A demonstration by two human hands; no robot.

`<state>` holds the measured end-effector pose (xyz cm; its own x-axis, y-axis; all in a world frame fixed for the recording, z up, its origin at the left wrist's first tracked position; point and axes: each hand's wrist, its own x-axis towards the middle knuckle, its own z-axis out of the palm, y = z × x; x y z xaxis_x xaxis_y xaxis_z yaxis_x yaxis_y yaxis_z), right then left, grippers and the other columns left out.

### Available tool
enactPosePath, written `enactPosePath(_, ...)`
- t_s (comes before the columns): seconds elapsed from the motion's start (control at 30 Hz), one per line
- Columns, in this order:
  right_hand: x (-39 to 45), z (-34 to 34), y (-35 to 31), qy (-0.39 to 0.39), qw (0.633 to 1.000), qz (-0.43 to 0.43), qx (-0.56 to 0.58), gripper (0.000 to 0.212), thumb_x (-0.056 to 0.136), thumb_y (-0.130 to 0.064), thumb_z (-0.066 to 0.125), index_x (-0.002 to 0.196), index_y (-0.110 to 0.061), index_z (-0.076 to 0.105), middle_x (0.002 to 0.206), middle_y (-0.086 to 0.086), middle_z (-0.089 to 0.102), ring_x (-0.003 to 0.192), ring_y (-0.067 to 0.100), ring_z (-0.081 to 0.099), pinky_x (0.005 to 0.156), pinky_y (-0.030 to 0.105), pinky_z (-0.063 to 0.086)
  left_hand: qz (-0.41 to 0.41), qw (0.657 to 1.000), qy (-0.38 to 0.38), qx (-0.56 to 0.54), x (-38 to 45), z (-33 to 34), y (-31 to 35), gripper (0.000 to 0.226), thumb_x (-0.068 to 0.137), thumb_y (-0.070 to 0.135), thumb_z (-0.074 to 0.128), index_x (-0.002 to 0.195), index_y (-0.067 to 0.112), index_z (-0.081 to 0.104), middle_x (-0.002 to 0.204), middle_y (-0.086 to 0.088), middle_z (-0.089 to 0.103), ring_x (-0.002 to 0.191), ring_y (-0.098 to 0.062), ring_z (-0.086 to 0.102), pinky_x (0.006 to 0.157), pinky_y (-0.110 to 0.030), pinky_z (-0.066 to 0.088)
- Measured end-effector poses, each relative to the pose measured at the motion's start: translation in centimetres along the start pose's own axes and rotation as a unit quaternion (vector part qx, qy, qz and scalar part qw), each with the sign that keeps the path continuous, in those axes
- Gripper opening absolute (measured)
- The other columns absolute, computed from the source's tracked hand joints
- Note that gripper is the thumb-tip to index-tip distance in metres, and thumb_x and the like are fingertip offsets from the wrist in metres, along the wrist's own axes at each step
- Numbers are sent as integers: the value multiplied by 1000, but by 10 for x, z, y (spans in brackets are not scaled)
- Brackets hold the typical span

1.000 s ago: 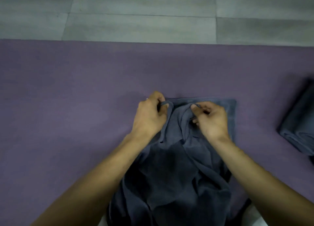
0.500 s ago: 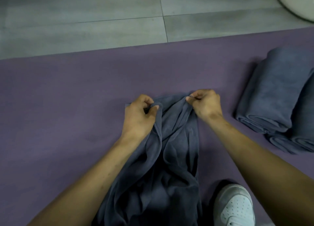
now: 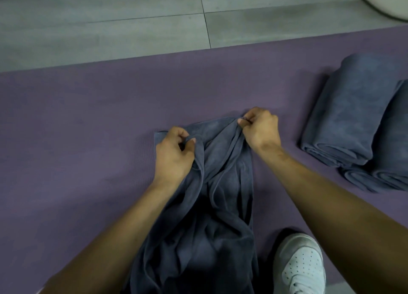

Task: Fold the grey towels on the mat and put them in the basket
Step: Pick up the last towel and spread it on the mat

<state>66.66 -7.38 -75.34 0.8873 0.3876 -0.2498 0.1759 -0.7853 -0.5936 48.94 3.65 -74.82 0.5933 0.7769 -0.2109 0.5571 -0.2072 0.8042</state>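
We look down at our two hands working a grey towel (image 3: 212, 183) on a purple mat (image 3: 77, 139). The left hand (image 3: 174, 152) pinches one top corner between thumb and curled fingers; the right hand (image 3: 260, 130) pinches the other. A second ago both hands were bunched close together over the cloth. They have since drawn apart, and the top edge is starting to stretch out flat on the mat, though the rest of the towel still hangs rumpled toward us. We judge the folding of this towel has only begun. Near the mat's right edge lies a stack of folded towels (image 3: 348, 117), well apart from our hands. A white shoe (image 3: 302, 265) rests at the mat's near edge. Beyond the far edge is grey tiled floor (image 3: 99, 28). A pale curved object (image 3: 386, 2) shows at the top right; we cannot tell whether it is the basket.
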Motion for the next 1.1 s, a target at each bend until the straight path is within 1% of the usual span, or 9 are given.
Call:
enactPosePath(0.13,3,-1,0,-10,999,33,19,14,85,-23,71,86,-15,59,86,5,65,76,19,61,69,25,48,5,1000,10,4,0,3,-2,9,91,21,62,88,17,55,68,9,57,57,1,52,50,-9,40)
enactPosePath(0.27,6,-4,-2,-44,998,38,15,23,84,-25,73,96,-15,56,93,3,61,81,18,59,75,26,50,4,1000,18,0,0,5,-2,9,91,21,63,88,17,55,70,4,60,59,-2,53,49,-11,42)
enactPosePath(0.37,11,-6,-4,-70,996,29,-36,21,86,-28,70,95,-13,58,94,4,63,85,22,60,78,33,53,6,1000,23,6,-1,6,-3,9,91,22,63,88,18,55,69,4,59,56,-2,52,47,-12,41)
enactPosePath(0.47,14,-6,-9,-114,986,14,-118,21,89,-29,63,81,-12,54,89,8,60,80,27,58,67,31,48,9,1000,29,6,-2,8,-2,10,90,22,63,87,18,55,68,7,57,56,0,52,48,-11,41)
enactPosePath(0.53,11,-6,-13,-117,982,-3,-147,17,90,-26,59,84,-12,51,96,11,58,84,31,57,67,31,45,-3,1000,25,4,-1,7,-2,9,90,21,64,87,18,55,69,8,56,54,1,51,49,-10,40)
enactPosePath(0.73,-22,-23,-30,-181,963,-18,-197,27,92,-12,53,116,-2,52,121,20,56,108,37,57,82,35,48,-91,994,-31,54,0,-33,5,13,87,17,65,99,15,71,84,0,71,81,-17,67,81,-26,53)
enactPosePath(0.9,-61,-85,-70,-267,920,-50,-281,38,98,-21,47,128,1,53,136,18,50,123,32,49,99,29,40,-70,978,-52,190,-33,-112,39,12,86,18,63,77,19,70,73,-7,65,84,-28,66,72,-31,52)
enactPosePath(1.0,-84,-142,-118,-233,932,-85,-263,34,98,-26,49,120,-2,59,126,16,57,117,32,54,95,31,44,-64,979,-43,188,-54,-157,81,22,87,17,61,66,19,59,78,-10,66,83,-31,65,72,-37,55)
enactPosePath(1.1,-132,-194,-160,-207,941,-116,-243,23,98,-19,51,99,0,63,97,17,69,92,33,66,78,33,55,-54,986,-6,158,-79,-195,131,16,87,10,56,73,13,62,75,-13,69,77,-28,68,73,-38,57)
